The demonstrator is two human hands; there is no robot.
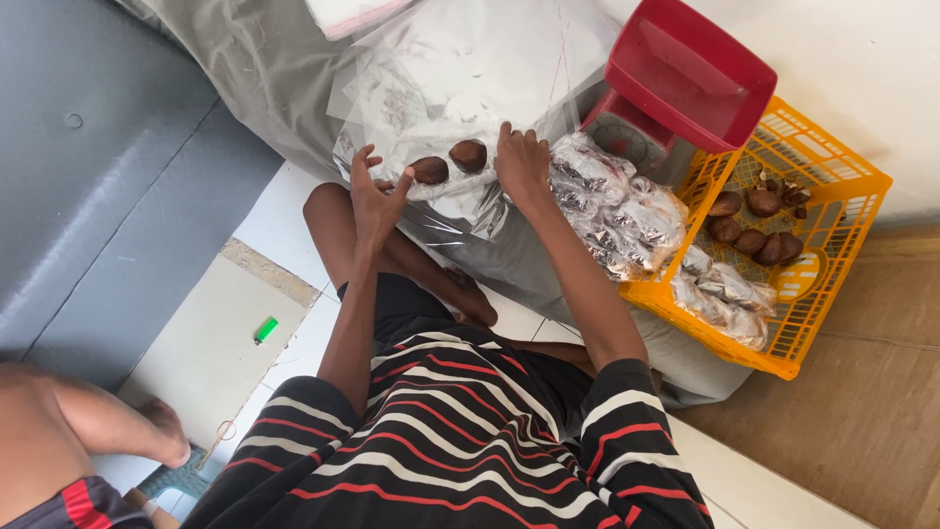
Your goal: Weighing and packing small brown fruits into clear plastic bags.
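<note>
As fingers spread, left hand (pixel 375 191) w/ brown lump (pixel 428 169)

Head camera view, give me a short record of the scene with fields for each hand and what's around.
left hand: fingers spread, touching one brown lump on clear plastic bags
right hand: flat on the plastic, beside a second brown lump
basket: orange crate holding more brown lumps and filled bags
scale: red kitchen scale
floor: green lighter

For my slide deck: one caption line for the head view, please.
Seated person's left hand and right hand handle brown pieces on clear plastic bags, beside an orange crate.
</note>
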